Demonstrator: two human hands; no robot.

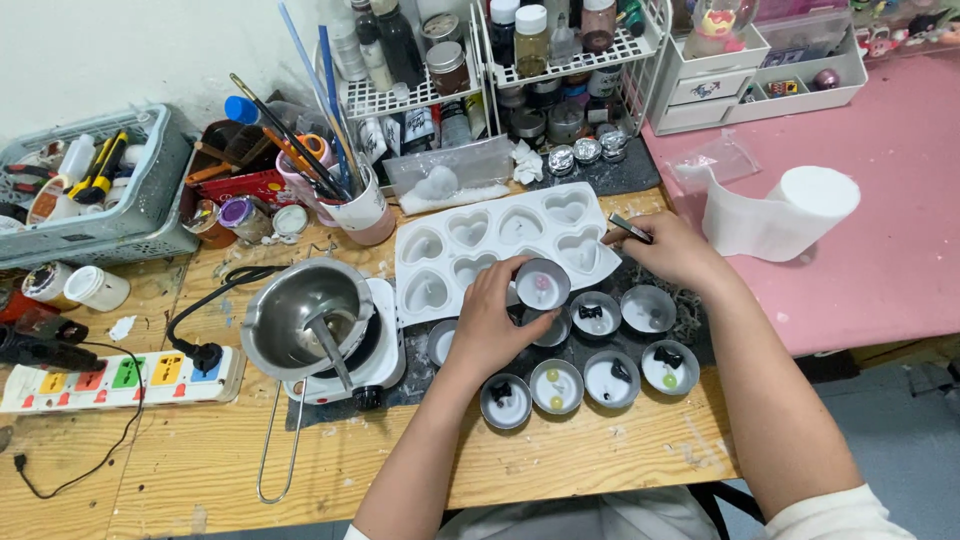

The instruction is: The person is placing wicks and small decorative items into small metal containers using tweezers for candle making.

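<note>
- Holding a small round tin (542,284) by its rim, the left hand (490,325) has its fingertips curled around the near side; the tin is lifted a little above the others and shows pale wax with a pink dot inside.
- Pinched in the right hand (672,252) is a thin dark tool (630,228), its tip poking out past the fingers toward the white heart mould (500,245); the fingers are closed tight on it.
- Just below both hands sit more round tins (585,372) on a dark mat, filled with white wax, some with little black bows, some with yellowish dots.
- Beyond the left hand's knuckles, the heart mould lies flat, its hollows partly filled.
- Further left of that hand stands a metal melting pot (305,315) on a small white hotplate, a spoon resting inside.
- Past the pot, a power strip (120,378) with coloured switches lies on the wooden table (560,460).
- Right of the right hand, a white roll (795,210) rests on a pink surface.
</note>
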